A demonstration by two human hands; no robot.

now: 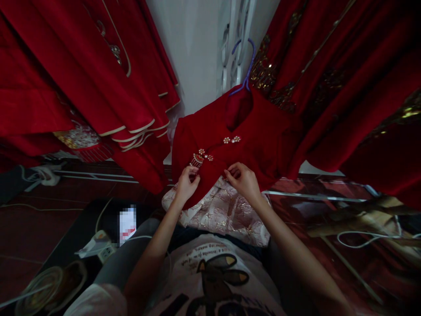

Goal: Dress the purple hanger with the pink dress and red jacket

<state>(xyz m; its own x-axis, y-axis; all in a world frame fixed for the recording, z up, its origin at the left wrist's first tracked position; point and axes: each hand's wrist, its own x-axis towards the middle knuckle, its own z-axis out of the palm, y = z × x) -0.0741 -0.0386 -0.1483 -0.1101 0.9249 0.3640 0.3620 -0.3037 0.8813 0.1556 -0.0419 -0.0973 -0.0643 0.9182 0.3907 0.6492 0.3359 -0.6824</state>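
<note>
A red garment [205, 125] lies spread before me on a purple hanger [246, 81], its lower part over a pale quilted fabric [226, 206] with shiny threads on my lap. Flower-shaped bead ornaments [232, 140] sit at its front. On the left side hangs a beaded tassel [196, 160] below more bead flowers [206, 155]. My left hand [188, 183] is closed, thumb and forefinger pinching the tassel's lower end. Near the garment's middle edge, my right hand [242, 179] is closed in a pinch; whatever lies between its fingertips is too small to make out.
Red garments [131, 87] with pale trim hang at left, and red ones with gold decoration [263, 66] at right. A power strip [105, 250], a pixelated bright object [127, 224] and a round plastic container [42, 289] are at lower left. A cable [358, 237] loops at right.
</note>
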